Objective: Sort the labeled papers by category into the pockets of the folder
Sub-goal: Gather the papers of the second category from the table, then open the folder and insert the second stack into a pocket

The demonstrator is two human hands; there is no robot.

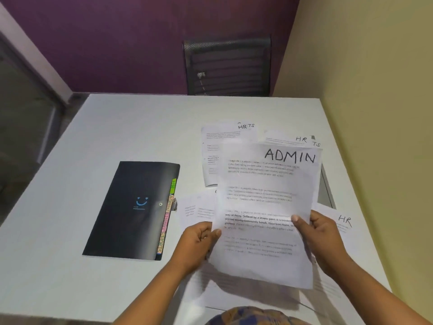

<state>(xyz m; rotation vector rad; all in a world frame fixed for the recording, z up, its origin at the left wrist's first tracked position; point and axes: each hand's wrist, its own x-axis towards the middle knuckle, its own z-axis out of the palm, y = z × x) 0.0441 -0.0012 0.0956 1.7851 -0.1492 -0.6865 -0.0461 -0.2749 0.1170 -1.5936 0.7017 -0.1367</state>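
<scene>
**ADMIN sheet up in both hands**

Out left of the left hand point(199, 240), the black folder point(131, 209) lies closed on the bench point(70, 266), coloured tabs facing the hand. That hand pinches the ADMIN sheet point(267, 202) by its left edge. The right hand point(321, 240) grips the right edge, thumb on top. Beyond both hands lie loose papers point(222, 139) marked HR and TS, and just right of the right hand sits an HR sheet point(345, 222).

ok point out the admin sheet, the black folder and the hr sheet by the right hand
admin sheet point(267, 202): head view, middle of the page
black folder point(117, 219): head view, front cover
hr sheet point(343, 221): head view, corner with the label
</scene>
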